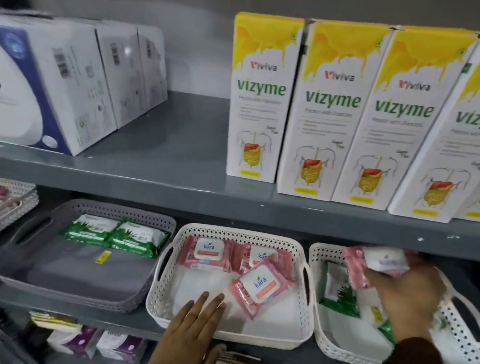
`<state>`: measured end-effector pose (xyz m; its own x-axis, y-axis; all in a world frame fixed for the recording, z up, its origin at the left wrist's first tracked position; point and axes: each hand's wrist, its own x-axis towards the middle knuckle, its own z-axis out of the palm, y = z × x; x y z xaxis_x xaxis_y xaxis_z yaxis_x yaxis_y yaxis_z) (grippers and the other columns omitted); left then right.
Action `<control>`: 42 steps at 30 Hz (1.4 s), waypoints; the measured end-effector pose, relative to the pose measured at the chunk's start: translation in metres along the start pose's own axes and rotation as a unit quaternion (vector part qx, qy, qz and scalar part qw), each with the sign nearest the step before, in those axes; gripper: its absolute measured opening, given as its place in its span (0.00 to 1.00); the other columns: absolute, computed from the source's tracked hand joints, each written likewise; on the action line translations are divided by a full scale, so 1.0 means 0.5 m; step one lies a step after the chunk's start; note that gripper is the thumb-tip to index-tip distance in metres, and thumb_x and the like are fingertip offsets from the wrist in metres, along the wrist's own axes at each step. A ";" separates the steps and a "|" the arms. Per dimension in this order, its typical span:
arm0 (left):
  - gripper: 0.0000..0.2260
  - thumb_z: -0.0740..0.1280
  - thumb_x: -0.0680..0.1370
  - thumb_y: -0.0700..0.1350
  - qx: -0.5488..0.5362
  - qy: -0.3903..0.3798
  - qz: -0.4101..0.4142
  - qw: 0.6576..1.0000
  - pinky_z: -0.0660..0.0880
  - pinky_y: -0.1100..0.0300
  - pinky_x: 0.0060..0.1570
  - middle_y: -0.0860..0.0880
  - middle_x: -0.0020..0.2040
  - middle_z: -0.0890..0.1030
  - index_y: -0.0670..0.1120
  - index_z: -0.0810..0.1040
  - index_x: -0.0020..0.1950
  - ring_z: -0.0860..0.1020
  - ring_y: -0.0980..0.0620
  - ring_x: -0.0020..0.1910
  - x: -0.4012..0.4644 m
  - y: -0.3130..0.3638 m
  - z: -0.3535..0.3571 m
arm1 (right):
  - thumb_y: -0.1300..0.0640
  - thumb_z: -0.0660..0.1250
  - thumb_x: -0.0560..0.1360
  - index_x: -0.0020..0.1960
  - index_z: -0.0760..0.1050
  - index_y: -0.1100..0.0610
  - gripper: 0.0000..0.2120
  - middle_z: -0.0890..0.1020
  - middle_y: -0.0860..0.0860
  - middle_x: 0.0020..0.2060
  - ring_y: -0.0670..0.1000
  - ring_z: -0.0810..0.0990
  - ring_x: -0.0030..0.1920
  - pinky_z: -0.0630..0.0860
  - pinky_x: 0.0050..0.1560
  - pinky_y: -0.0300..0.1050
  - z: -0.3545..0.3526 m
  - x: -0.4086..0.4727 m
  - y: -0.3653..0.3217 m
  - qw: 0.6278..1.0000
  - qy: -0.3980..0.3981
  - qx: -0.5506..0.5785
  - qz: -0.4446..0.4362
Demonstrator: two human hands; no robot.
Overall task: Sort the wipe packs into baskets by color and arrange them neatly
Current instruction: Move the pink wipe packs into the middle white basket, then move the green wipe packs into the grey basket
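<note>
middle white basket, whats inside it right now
The middle white basket holds three pink wipe packs: two flat along the back, one tilted across them. The left hand covers part of its front edge and floor.

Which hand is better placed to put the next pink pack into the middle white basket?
Probably the right hand: it already holds a pink pack above the right basket, beside the middle white basket. The left hand holds nothing and rests flat on that basket's front rim.
</note>
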<state>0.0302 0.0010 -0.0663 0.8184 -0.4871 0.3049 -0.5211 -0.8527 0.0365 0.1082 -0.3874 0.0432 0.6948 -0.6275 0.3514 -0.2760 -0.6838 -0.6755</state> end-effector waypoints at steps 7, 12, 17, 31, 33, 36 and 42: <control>0.30 0.60 0.79 0.58 -0.003 0.029 0.011 1.000 0.57 0.50 0.70 0.48 0.78 0.59 0.44 0.64 0.76 0.59 0.46 0.76 -0.058 -0.079 -0.012 | 0.53 0.85 0.55 0.50 0.73 0.49 0.30 0.79 0.42 0.42 0.41 0.78 0.41 0.74 0.37 0.31 0.134 -0.225 -0.224 0.963 -0.200 0.134 -0.120; 0.29 0.60 0.79 0.58 -0.018 0.039 0.047 0.998 0.60 0.50 0.68 0.49 0.77 0.62 0.45 0.64 0.76 0.64 0.47 0.73 -0.095 -0.131 -0.011 | 0.48 0.81 0.60 0.53 0.69 0.47 0.28 0.72 0.48 0.53 0.50 0.73 0.53 0.79 0.49 0.47 0.264 -0.336 -0.298 0.928 -0.313 0.076 -0.186; 0.28 0.59 0.80 0.59 -0.019 0.024 0.047 0.998 0.58 0.53 0.69 0.51 0.76 0.63 0.46 0.66 0.76 0.65 0.49 0.73 -0.108 -0.146 -0.016 | 0.55 0.75 0.71 0.50 0.75 0.53 0.11 0.72 0.50 0.51 0.52 0.78 0.48 0.78 0.51 0.47 0.323 -0.363 -0.307 0.896 -0.361 0.025 -0.259; 0.27 0.50 0.82 0.59 -0.039 -0.001 0.119 0.992 0.59 0.51 0.67 0.48 0.75 0.66 0.43 0.68 0.74 0.66 0.47 0.72 -0.008 0.030 -0.007 | 0.62 0.69 0.75 0.54 0.81 0.54 0.09 0.82 0.48 0.53 0.48 0.78 0.55 0.74 0.59 0.43 0.173 -0.279 -0.155 0.949 -0.206 0.118 -0.208; 0.27 0.52 0.82 0.59 -0.037 -0.005 0.126 0.991 0.58 0.52 0.68 0.49 0.75 0.65 0.44 0.66 0.75 0.65 0.48 0.73 0.013 0.067 -0.002 | 0.65 0.71 0.73 0.51 0.82 0.56 0.09 0.84 0.53 0.50 0.54 0.80 0.51 0.76 0.55 0.46 0.140 -0.238 -0.092 0.972 -0.135 0.094 -0.165; 0.29 0.60 0.79 0.59 -0.051 -0.012 0.129 0.990 0.57 0.52 0.69 0.49 0.76 0.63 0.43 0.64 0.76 0.61 0.48 0.74 0.041 0.119 0.007 | 0.64 0.71 0.71 0.53 0.82 0.58 0.11 0.84 0.59 0.50 0.61 0.82 0.51 0.79 0.54 0.52 0.091 -0.169 0.003 0.993 -0.107 0.013 -0.043; 0.29 0.53 0.82 0.61 -0.062 -0.027 0.128 0.989 0.50 0.55 0.72 0.50 0.77 0.60 0.44 0.62 0.77 0.58 0.50 0.76 0.089 0.205 0.019 | 0.41 0.66 0.75 0.65 0.69 0.60 0.28 0.75 0.65 0.61 0.66 0.74 0.61 0.73 0.58 0.56 0.005 -0.072 0.127 0.949 -0.186 -0.172 0.187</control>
<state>0.0154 -0.1101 -0.0583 0.6655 -0.6963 0.2688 -0.7361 -0.6719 0.0820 0.0673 -0.4073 -0.0138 0.6740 -0.7197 -0.1670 -0.7057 -0.5603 -0.4335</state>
